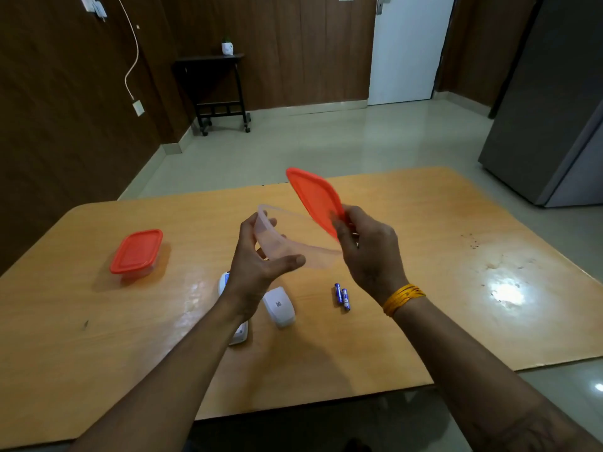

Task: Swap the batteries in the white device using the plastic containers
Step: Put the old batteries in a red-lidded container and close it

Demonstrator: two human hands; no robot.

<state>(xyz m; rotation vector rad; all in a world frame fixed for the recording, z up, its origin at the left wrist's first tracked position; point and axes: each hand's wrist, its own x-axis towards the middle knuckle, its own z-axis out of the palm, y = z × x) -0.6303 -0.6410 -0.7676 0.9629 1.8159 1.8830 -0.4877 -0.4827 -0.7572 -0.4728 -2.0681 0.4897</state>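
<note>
Left hand (261, 256) grips the empty clear container (293, 243), right hand (365, 249) its orange lid (313, 197); two blue batteries (342, 296) lie loose on the counter (424, 256), device cover (279, 306) off.

Home room, wood-panelled walls (293, 44), fridge (548, 109), wooden table (424, 256)

Dark wood-panelled walls (65, 125), pale tiled floor (310, 141), white door (408, 50).

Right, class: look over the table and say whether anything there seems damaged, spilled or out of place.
Nothing is spilled or broken. The white device lies opened, its cover loose beside it, and two blue batteries lie loose on the table. A few dark specks mark the surface at the right.
</note>
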